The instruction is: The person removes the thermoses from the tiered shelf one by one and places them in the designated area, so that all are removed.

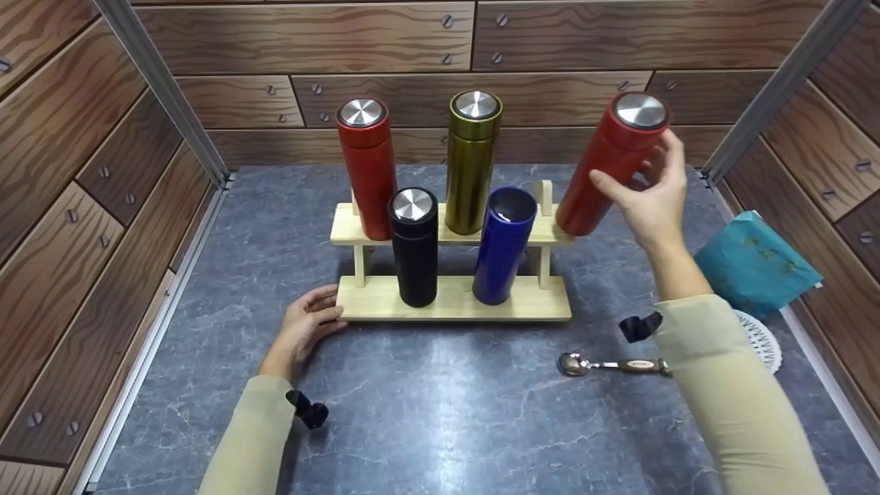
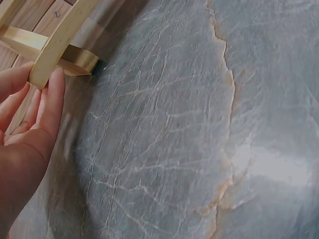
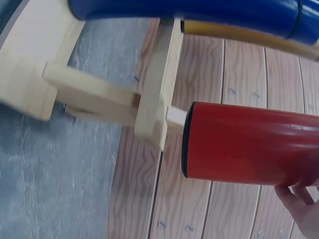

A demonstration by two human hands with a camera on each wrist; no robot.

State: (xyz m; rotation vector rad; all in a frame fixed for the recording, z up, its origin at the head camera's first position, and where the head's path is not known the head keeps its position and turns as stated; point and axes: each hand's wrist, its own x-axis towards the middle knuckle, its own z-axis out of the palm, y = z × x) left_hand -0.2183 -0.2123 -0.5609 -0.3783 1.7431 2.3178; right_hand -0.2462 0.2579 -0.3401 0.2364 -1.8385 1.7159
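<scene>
My right hand (image 1: 656, 196) grips a red thermos bottle (image 1: 608, 165) with a silver lid, tilted, its base at the right end of the upper shelf. In the right wrist view that red bottle (image 3: 244, 144) has its base just off the wooden shelf end. My left hand (image 1: 309, 320) pinches the left end of the two-tier wooden rack's lower shelf (image 1: 454, 313), as the left wrist view of the rack (image 2: 50, 57) confirms. On the upper tier stand another red bottle (image 1: 369, 172) and a gold one (image 1: 471, 172). A black bottle (image 1: 414, 254) and a blue one (image 1: 505, 251) stand on the lower tier.
Right of the rack lies a metal scoop (image 1: 612, 364) with a dark handle, partly under my right sleeve. A teal packet (image 1: 756, 265) and a white lattice-edged item (image 1: 763, 344) sit by the right wall. Wood-patterned panels (image 1: 385, 38) enclose the grey marbled table (image 1: 412, 412).
</scene>
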